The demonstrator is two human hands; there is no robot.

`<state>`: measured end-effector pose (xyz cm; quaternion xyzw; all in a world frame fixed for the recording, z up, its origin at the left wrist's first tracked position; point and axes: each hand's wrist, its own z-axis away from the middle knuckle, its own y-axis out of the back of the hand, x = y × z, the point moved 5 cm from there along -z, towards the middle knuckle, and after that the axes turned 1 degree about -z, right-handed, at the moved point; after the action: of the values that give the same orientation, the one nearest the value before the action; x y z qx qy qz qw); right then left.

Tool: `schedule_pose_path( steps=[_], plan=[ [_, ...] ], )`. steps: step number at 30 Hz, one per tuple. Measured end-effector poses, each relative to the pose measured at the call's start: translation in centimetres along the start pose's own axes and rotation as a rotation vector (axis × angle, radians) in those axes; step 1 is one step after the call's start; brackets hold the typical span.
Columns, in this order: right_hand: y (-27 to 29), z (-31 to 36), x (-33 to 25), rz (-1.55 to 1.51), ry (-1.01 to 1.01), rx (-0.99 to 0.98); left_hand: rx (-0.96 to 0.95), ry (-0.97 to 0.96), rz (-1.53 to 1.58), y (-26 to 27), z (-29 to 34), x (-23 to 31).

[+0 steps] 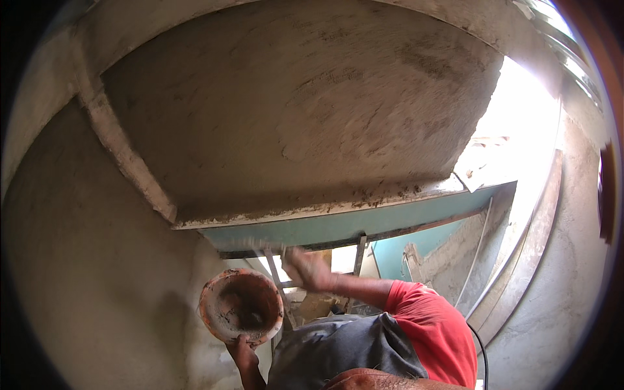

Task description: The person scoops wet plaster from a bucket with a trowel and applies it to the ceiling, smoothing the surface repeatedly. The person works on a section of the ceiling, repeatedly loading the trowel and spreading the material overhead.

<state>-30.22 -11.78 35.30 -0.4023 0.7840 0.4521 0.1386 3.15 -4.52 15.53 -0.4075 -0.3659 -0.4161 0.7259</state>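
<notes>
Low in the head view, my left hand (242, 350) grips the near rim of a round orange-red bowl (208, 304), thumb over the edge. Its mouth is tilted toward me, and wet grey mortar (250, 312) coats the inside. To the right of the bowl and a little higher, my right hand (310, 269) is closed and blurred by motion. A thin grey streak at its left looks like a trowel (250, 247), but the blur hides its exact shape. The trowel is near the lower edge of a broad panel of grey-brown plaster (312, 110).
A rough ledge (312, 211) runs under the plaster, above a blue-green band (299, 229). Plastered wall (84, 260) rises at left. Bright light enters through an opening (520, 117) at right. Below me, a metal frame (359, 260) stands amid clutter; a black cable (482, 348) hangs at right.
</notes>
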Motion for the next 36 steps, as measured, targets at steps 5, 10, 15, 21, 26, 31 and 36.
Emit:
schedule_pose_path(
  steps=[5, 10, 15, 21, 26, 31, 36],
  plan=[
    [-6.8, 6.4, 1.5, 0.105, -0.394, -0.909, -0.077, -0.179, -0.128, -4.3, -0.4, 1.5],
    [-5.4, 6.5, 2.6, 0.104, -0.18, -0.741, 0.038, -0.156, -0.055, -5.4, -0.8, -1.4],
    [-1.5, 5.5, 4.6, 0.273, -0.085, -0.647, 0.037, -0.198, -0.13, -7.7, 1.5, -0.3],
    [0.8, 6.1, 8.0, 0.428, -0.129, -0.871, 0.023, -0.207, -0.292, -9.1, 3.9, 1.7],
    [2.0, 5.1, 6.6, 0.498, 0.121, -0.592, 0.086, -0.271, -0.168, -9.7, 3.2, 2.2],
    [1.7, 4.7, 5.9, 0.474, 0.057, -0.694, 0.127, -0.319, -0.212, -10.2, 4.0, 2.8],
    [0.0, 4.3, 5.1, 0.486, 0.187, -0.687, 0.129, -0.231, -0.304, -10.0, 4.1, 3.1]
  ],
)
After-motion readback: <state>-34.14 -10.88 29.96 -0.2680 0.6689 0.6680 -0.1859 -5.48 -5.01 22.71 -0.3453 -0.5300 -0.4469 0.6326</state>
